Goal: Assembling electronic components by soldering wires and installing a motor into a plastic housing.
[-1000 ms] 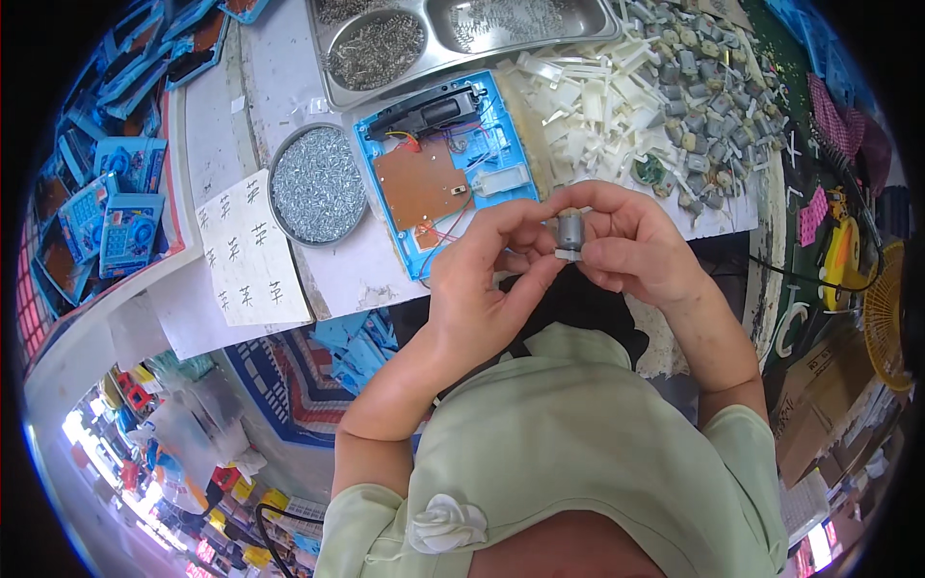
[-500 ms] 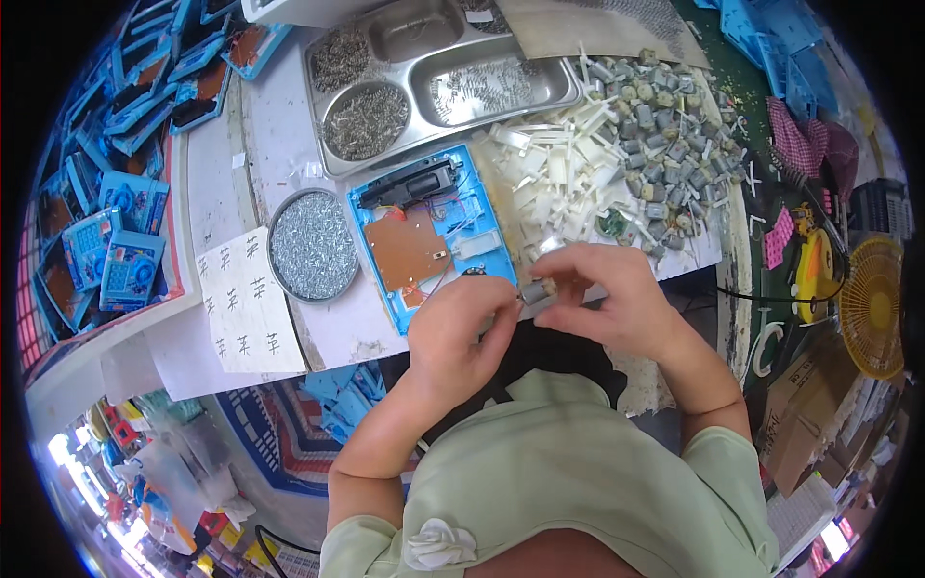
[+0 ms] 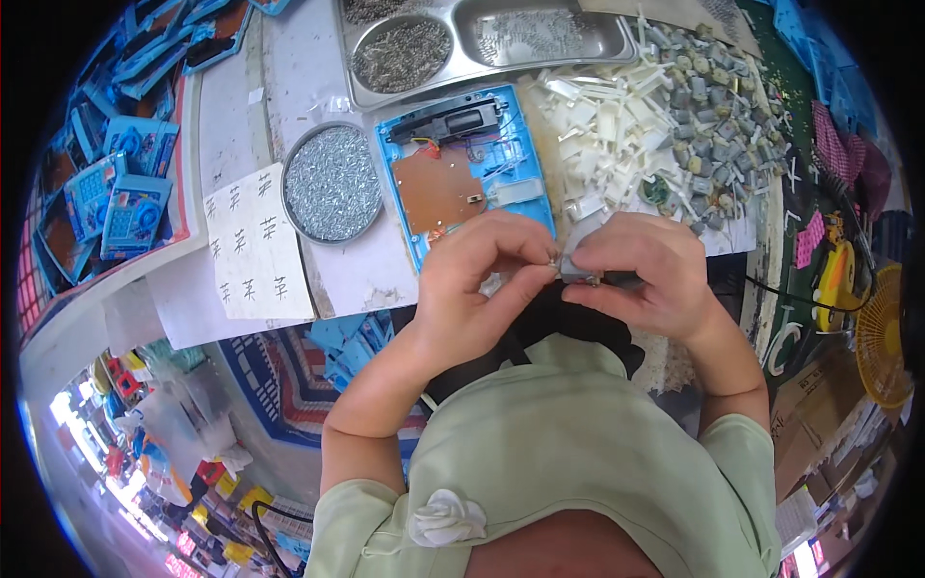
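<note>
- Lying seemingly crosswise, a motor [image 3: 576, 273] is pinched by the right hand [image 3: 650, 266].
- Left of the motor, a tiny unclear piece [image 3: 555, 260] is pinched by the left hand [image 3: 489, 265].

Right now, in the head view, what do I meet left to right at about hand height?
Pile of blue cases, sheet with handwritten characters, round dish of small metal pieces, left hand, right hand, yellow tool, round yellow basket.
</note>
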Available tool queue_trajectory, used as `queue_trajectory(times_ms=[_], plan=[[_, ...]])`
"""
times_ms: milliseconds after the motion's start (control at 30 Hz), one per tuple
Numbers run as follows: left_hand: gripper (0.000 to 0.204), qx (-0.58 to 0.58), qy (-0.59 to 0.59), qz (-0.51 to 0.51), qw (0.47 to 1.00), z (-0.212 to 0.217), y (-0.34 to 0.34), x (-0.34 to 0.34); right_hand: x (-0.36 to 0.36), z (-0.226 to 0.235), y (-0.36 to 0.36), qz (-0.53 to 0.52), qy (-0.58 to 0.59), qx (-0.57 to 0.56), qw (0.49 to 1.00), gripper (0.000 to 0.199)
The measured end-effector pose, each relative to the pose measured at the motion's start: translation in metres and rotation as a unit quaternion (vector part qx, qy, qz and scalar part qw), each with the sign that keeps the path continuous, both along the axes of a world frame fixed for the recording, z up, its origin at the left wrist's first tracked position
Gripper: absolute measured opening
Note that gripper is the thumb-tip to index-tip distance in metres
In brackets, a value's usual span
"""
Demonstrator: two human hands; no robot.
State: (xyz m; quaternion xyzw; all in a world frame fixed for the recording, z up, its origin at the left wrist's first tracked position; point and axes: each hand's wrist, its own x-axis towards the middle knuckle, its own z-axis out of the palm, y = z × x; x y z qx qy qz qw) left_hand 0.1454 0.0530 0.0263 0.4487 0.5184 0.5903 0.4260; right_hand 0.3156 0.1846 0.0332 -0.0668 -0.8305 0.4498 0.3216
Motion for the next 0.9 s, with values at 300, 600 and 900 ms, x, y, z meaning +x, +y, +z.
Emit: queue_trajectory(times_ms=[300, 600, 900], plan=[[0.021, 0.103, 0.276, 0.065, 0.953, -0.002, 0.0, 0.003, 0.0, -0.004, 0.001, 0.018, -0.025, 0.064, 0.997, 0.035], [0.03, -0.051, 0.335, 0.07, 0.938, 0.01, 0.022, -0.031, 0.014, -0.007, 0.02, -0.087, -0.045, 0.094, 0.991, 0.033], [0.018, 0.06, 0.594, 0.102, 0.796, -0.01, 0.042, -0.036, -0.005, -0.017, 0.034, -0.2, -0.105, -0.015, 0.974, 0.028]])
